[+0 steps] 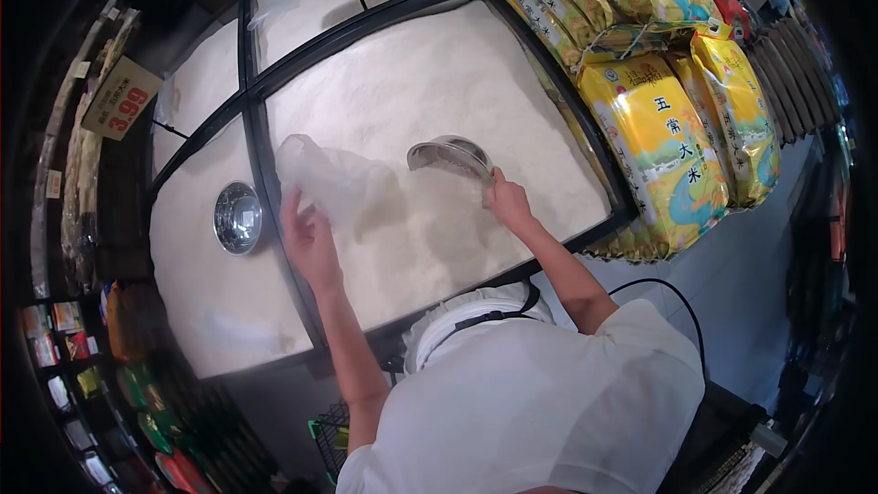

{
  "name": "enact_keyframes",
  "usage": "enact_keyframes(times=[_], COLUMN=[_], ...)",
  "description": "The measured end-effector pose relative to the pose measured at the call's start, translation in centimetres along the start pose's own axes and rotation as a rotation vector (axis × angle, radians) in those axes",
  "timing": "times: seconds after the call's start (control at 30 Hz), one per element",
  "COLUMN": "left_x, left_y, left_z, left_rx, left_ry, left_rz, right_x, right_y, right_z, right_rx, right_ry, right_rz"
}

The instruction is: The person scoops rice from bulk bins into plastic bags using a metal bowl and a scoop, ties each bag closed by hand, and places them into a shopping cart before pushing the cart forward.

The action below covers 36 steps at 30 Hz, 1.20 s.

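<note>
Metal scoop (pixel 455 154), its handle inside the curled fingers of the right hand (pixel 510 203), hangs tilted over the white grain (pixel 457 64) of the largest compartment, right of its middle. A clear plastic bag (pixel 337 181) is upright to its left; the fingers of the left hand (pixel 313 245) are partly spread at the bag's near left edge, and I cannot tell whether they pinch it. Bag and scoop are apart. Black frame bars (pixel 251 96) divide the grain into compartments; across the bar on the left, a shiny steel bowl (pixel 238 218) rests on the grain. A price sign (pixel 122 98) reading 3.99 stands farther left. To the right, yellow packs (pixel 654 146) with Chinese lettering are stacked beside the frame.
</note>
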<state>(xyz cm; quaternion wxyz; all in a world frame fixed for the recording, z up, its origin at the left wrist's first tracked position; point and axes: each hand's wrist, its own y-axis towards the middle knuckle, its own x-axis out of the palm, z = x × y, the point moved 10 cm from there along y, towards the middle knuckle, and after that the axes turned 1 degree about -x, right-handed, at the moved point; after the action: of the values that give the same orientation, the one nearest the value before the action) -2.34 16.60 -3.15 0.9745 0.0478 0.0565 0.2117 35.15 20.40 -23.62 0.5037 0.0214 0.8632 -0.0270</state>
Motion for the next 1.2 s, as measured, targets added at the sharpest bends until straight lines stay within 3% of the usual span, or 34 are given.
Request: enact_keyframes(times=[0.03, 0.13, 0.23, 0.47, 0.57, 0.63, 0.7, 0.8, 0.9, 0.97, 1.07, 1.2], left_x=[0.8, 3.9, 7.1, 13.7, 12.1, 9.5, 7.2, 6.2, 9.2, 12.3, 15.5, 17.4], left_y=[-0.4, -0.9, -1.5, -1.9, 0.5, 1.5, 1.8, 0.7, -0.8, -1.4, -2.2, -3.3], left_z=[0.7, 0.8, -3.0, -7.5, -5.5, -0.3, 4.9, 10.7, 8.6, 2.1, -10.4, -15.0], left_rx=[0.034, 0.096, 0.253, 0.052, 0.205, 0.204, 0.431, 0.491, 0.422, 0.293, 0.171, 0.071], left_ry=[0.064, 0.301, 0.529, 0.633, 0.481, 0.373, 0.391, 0.478, 0.757, 0.868, 0.83, 0.784], left_rz=[-0.028, -0.16, -0.212, -0.487, -0.269, -0.115, -0.007, -0.02, -0.227, -0.426, -0.616, -0.711], right_x=[-0.2, 2.5, 5.3, 5.1, 2.5, 1.3, 0.3, -0.4, -1.3, -2.1, -3.0, -5.2], right_y=[-0.1, -1.1, -2.2, -3.4, -3.9, -4.4, -4.4, -4.7, -5.0, -5.2, -5.5, -5.4], right_z=[0.3, 3.5, 6.0, 6.5, 6.7, 7.1, 7.4, 7.7, 7.3, 7.0, 6.7, 5.0], right_rx=[-0.004, 0.336, 0.528, 0.601, 0.631, 0.623, 0.621, 0.626, 0.606, 0.616, 0.621, 0.588], right_ry=[0.024, 0.609, 0.936, 1.122, 1.109, 1.133, 1.141, 1.142, 1.178, 1.188, 1.215, 1.233], right_rz=[0.028, -0.26, -0.229, -0.286, -0.248, -0.219, -0.198, -0.185, -0.16, -0.162, -0.167, -0.165])
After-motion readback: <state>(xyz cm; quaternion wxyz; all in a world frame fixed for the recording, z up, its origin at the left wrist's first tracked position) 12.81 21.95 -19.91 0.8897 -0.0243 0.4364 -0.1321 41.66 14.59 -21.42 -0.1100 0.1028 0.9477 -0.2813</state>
